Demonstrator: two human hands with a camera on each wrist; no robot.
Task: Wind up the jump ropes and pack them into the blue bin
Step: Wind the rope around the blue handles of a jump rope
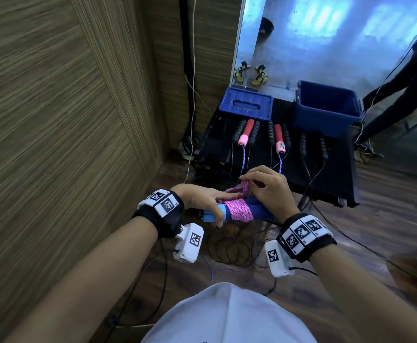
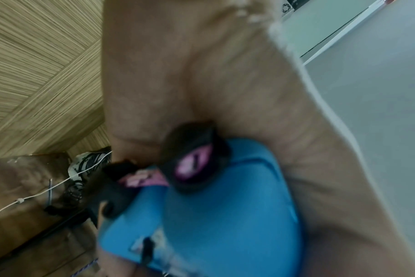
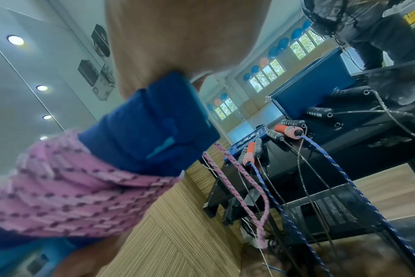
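Centre frame: left hand [image 1: 202,201] grips the blue handles [image 1: 257,210], steadying them as a spool; right hand [image 1: 269,186] pinches the pink rope [image 1: 240,210] to finish winding. Bin [image 1: 326,107], upper right, waits open.

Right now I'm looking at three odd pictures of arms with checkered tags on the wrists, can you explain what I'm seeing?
No machine here: a person wears one camera on the head and one on each tagged wrist. The head view looks down at both hands. The left hand grips blue jump-rope handles wound with pink rope; the right hand pinches a loop of it. Ahead, on a black table, lie more jump ropes, an open blue bin and its lid. The wrist views are blurry close-ups of the bundle.
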